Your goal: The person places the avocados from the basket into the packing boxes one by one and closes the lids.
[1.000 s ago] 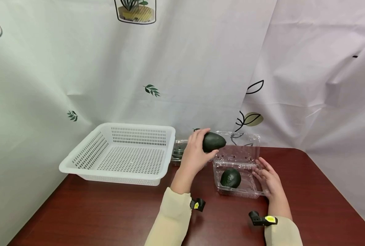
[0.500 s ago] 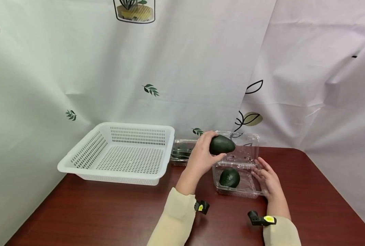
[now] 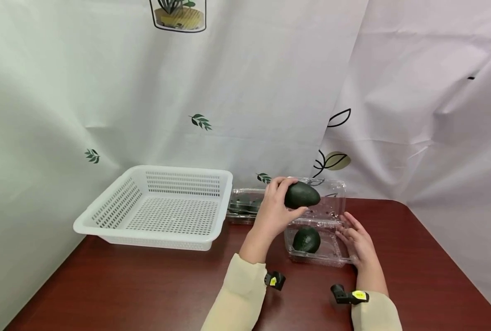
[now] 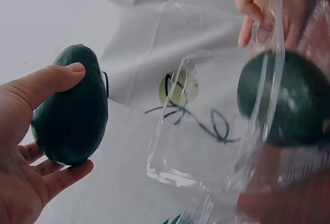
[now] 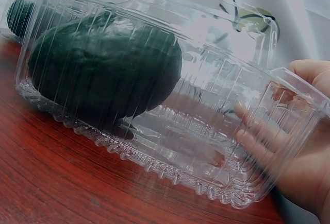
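Observation:
My left hand (image 3: 272, 214) grips a dark green avocado (image 3: 302, 195) in the air above a clear plastic clamshell box (image 3: 317, 259). In the left wrist view the thumb lies across this avocado (image 4: 72, 110) while the fingers support it from below. The box's lid (image 3: 333, 195) stands raised at the back. A second avocado (image 3: 306, 239) sits in the left part of the box. At the box's right side rests my right hand (image 3: 362, 243), its fingers loosely extended along the wall and seen partly through the plastic (image 5: 206, 110).
A white perforated plastic basket (image 3: 204, 239) stands on the left of the dark red table (image 3: 154, 285). Behind my left arm lies another clear box (image 3: 241, 216) with dark green contents, partly hidden. A printed white cloth (image 3: 245, 92) hangs close behind everything.
Holding its avocado, my left hand has moved right, to above the clamshell box, and has slowed in the last half second. My right hand has kept its place at the box.

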`<state>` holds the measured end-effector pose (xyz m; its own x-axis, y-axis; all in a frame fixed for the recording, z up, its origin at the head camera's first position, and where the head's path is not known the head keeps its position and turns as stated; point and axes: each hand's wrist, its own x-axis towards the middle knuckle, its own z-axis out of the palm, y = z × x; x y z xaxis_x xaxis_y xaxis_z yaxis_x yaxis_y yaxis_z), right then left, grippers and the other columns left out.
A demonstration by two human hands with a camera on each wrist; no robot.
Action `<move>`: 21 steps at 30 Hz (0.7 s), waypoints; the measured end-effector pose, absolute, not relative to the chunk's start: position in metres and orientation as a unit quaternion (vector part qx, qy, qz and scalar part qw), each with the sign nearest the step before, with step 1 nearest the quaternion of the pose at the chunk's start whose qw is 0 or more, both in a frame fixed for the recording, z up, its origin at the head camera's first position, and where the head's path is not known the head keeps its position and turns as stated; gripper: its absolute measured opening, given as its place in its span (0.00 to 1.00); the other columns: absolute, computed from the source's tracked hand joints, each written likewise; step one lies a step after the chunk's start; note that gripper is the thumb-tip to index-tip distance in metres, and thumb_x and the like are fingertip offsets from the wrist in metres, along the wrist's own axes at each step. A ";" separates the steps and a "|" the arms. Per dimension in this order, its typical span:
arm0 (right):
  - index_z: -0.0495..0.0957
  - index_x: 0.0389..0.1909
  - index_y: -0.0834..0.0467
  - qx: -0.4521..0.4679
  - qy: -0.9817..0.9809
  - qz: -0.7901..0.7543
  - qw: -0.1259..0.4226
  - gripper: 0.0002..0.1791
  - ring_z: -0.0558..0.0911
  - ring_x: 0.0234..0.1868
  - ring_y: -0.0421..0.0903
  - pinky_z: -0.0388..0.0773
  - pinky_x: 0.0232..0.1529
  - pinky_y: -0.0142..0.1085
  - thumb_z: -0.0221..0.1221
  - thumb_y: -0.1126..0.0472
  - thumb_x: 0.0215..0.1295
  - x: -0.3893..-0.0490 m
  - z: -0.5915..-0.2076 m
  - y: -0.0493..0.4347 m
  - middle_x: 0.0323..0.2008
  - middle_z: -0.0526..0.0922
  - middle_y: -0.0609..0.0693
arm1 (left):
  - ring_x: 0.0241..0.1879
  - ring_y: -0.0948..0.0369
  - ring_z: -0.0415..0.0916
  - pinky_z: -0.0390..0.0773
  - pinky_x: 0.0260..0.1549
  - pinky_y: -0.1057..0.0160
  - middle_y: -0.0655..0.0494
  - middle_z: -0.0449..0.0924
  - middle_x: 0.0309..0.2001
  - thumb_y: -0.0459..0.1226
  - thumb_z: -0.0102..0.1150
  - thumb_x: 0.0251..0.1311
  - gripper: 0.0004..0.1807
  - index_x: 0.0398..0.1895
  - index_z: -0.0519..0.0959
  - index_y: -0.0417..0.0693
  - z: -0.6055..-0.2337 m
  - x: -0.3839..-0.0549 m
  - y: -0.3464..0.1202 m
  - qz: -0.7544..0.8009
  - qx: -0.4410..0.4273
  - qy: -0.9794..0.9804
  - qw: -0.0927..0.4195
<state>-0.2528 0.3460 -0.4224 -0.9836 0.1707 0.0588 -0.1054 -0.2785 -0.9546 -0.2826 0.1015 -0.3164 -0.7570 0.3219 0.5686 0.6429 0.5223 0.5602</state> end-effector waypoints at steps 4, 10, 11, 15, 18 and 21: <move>0.42 0.71 0.63 -0.030 -0.595 0.799 0.087 0.32 0.76 0.46 0.33 0.71 0.50 0.29 0.36 0.74 0.66 -0.252 -0.422 0.346 0.61 0.60 0.49 | 0.56 0.55 0.63 0.73 0.46 0.53 0.53 0.61 0.58 0.46 0.70 0.48 0.35 0.60 0.67 0.57 -0.317 -0.280 0.113 -0.415 -0.287 -0.841 0.194; 0.43 0.72 0.62 -0.045 -0.590 0.802 0.084 0.32 0.76 0.46 0.33 0.71 0.49 0.29 0.37 0.74 0.66 -0.252 -0.422 0.344 0.60 0.60 0.47 | 0.56 0.54 0.64 0.73 0.46 0.53 0.53 0.61 0.59 0.46 0.70 0.47 0.35 0.61 0.67 0.58 -0.320 -0.277 0.124 -0.438 -0.286 -0.831 0.190; 0.44 0.72 0.62 -0.045 -0.590 0.802 0.084 0.32 0.76 0.46 0.33 0.71 0.49 0.29 0.37 0.74 0.66 -0.252 -0.422 0.344 0.60 0.60 0.46 | 0.56 0.54 0.64 0.73 0.46 0.53 0.53 0.62 0.59 0.46 0.70 0.47 0.35 0.61 0.67 0.58 -0.321 -0.276 0.125 -0.441 -0.284 -0.830 0.191; 0.44 0.72 0.62 -0.044 -0.589 0.803 0.084 0.32 0.76 0.46 0.34 0.71 0.50 0.29 0.37 0.74 0.66 -0.253 -0.422 0.344 0.58 0.63 0.44 | 0.57 0.55 0.63 0.73 0.47 0.53 0.53 0.62 0.59 0.46 0.70 0.47 0.35 0.61 0.68 0.56 -0.322 -0.275 0.127 -0.446 -0.285 -0.827 0.190; 0.44 0.72 0.62 -0.046 -0.588 0.803 0.084 0.32 0.76 0.46 0.34 0.71 0.50 0.30 0.37 0.74 0.66 -0.253 -0.422 0.344 0.56 0.64 0.43 | 0.56 0.55 0.63 0.73 0.47 0.53 0.53 0.62 0.59 0.46 0.70 0.47 0.35 0.61 0.68 0.57 -0.323 -0.275 0.127 -0.444 -0.291 -0.828 0.182; 0.43 0.72 0.62 -0.048 -0.589 0.802 0.086 0.33 0.76 0.46 0.34 0.71 0.49 0.29 0.37 0.74 0.66 -0.253 -0.422 0.344 0.57 0.63 0.44 | 0.56 0.55 0.63 0.73 0.46 0.52 0.54 0.62 0.59 0.46 0.70 0.48 0.35 0.61 0.67 0.59 -0.324 -0.277 0.126 -0.437 -0.298 -0.831 0.173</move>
